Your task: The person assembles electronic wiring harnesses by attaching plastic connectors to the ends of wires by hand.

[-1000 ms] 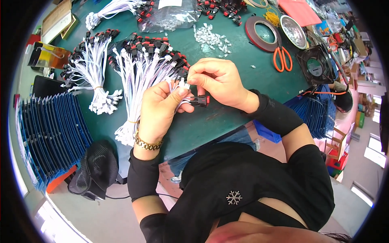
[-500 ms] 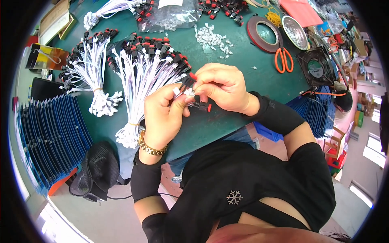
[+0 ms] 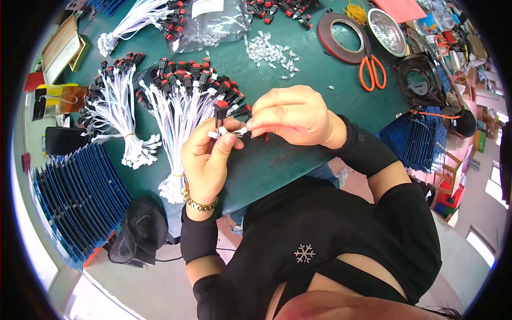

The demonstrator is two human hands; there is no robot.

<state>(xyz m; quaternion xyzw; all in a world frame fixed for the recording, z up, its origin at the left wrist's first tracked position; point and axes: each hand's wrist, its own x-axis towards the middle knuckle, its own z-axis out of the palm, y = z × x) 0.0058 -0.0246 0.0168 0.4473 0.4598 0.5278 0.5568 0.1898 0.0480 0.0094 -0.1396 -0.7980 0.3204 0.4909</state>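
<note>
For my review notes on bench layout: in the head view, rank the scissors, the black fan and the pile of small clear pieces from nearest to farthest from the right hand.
1. Pile of small clear pieces: just beyond the right hand.
2. Scissors: beyond it, to the right.
3. Black fan: farther right.

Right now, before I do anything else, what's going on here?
A person works with both hands above a green table. The left hand pinches small white connectors, with a black-and-red part sticking up above the fingers. The right hand has its fingertips drawn together beside them; what they pinch is too small to tell. Beyond the hands lie bundled white cables, loose clear pieces and orange-handled scissors.
</note>
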